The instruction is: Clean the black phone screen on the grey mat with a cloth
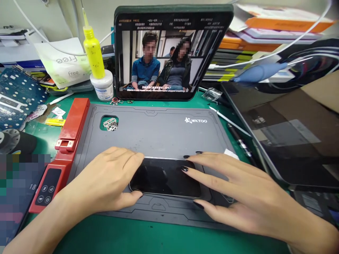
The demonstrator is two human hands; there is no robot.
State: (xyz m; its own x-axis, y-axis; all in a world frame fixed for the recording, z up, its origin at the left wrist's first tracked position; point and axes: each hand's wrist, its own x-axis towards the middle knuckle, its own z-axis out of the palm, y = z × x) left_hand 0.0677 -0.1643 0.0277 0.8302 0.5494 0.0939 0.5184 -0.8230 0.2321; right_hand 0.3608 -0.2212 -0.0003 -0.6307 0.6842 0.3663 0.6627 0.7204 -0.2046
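Note:
A black smartphone (169,178) lies screen up on a grey work mat (153,135), its long side running left to right. My left hand (108,181) is closed around the phone's left end, fingers bent over the far edge and thumb at the near edge. Over the right end, my right hand (238,190) has its fingers stretched out and spread. One dark-nailed fingertip rests on or just above the glass, and the thumb is by the near edge. The phone's left end is partly covered by my left hand.
A tablet (173,93) stands behind the mat. Left are a red hinged device (71,123), a white jar (102,86) and a yellow needle bottle (94,53). A dark laptop-like panel (286,141) and a pen-like tool (239,139) lie right. Green matting (148,236) shows in front.

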